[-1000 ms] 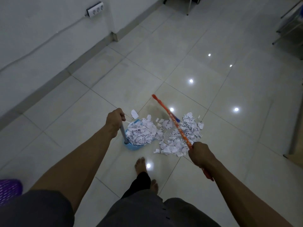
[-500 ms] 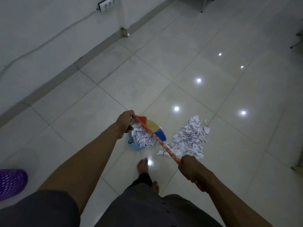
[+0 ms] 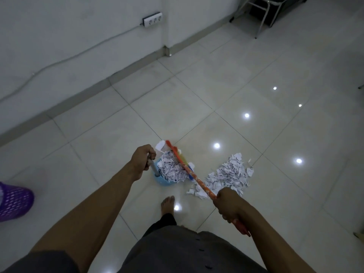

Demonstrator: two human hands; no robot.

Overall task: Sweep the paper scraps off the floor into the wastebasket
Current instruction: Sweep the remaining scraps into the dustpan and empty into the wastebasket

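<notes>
Both hands are busy: the left hand [image 3: 142,157] is curled around the upright grey handle of a blue dustpan [image 3: 162,182], and the right hand [image 3: 229,203] grips the orange stick of a broom [image 3: 197,180] near its lower end, with a short piece of stick showing below the fist. The dustpan stands on the pale tiled floor [image 3: 197,85] just beyond the person's bare foot [image 3: 167,203] and is heaped with white paper scraps [image 3: 172,170]. The stick slants from the right hand up and leftward across the right side of the dustpan, with the broom's yellow and blue head showing under it at the pan's right edge. A loose pile [image 3: 230,174] of more scraps lies on the tiles just right of the dustpan, its near edge beside the right hand. The purple mesh wastebasket [image 3: 13,200] sits at the left edge of view, well apart from the dustpan. Far off, a white socket strip [image 3: 152,19] is fixed to the wall [image 3: 59,26], and metal chair legs [image 3: 264,8] stand at the far right.
</notes>
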